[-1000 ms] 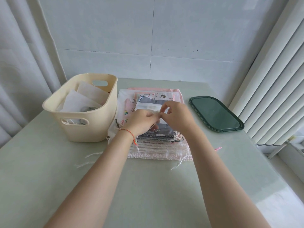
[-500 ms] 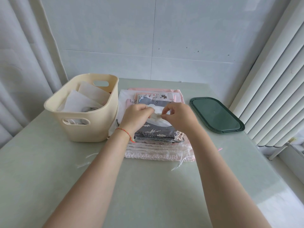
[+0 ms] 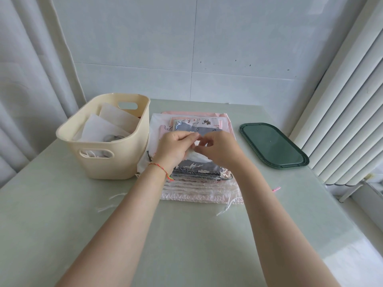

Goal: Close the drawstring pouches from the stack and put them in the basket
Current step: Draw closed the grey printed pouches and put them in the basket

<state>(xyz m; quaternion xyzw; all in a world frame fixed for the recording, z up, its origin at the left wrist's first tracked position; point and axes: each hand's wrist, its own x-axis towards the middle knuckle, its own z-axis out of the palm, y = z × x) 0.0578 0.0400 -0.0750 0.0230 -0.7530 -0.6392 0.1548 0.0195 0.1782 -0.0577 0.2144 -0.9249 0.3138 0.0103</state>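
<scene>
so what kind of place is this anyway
Probably a room at home or a small workroom, not a factory floor: a pale green table pushed against a white tiled wall, curtains at the left, and vertical blinds at the right.

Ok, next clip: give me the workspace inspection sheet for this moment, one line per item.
Surface: pale green table, loose white cord bits near the left forearm.
Job's things: stack of pouches at centre; white pouch held above it; cream basket to the left, white pouches inside.
Clutter: dark green tray on the right; small pink clip near the right forearm.
Hands: left hand and right hand both pinch the white pouch with curled fingers.
Cables: nothing seen.
Surroundings: white tiled wall behind, curtain left, ribbed white panel right.
</scene>
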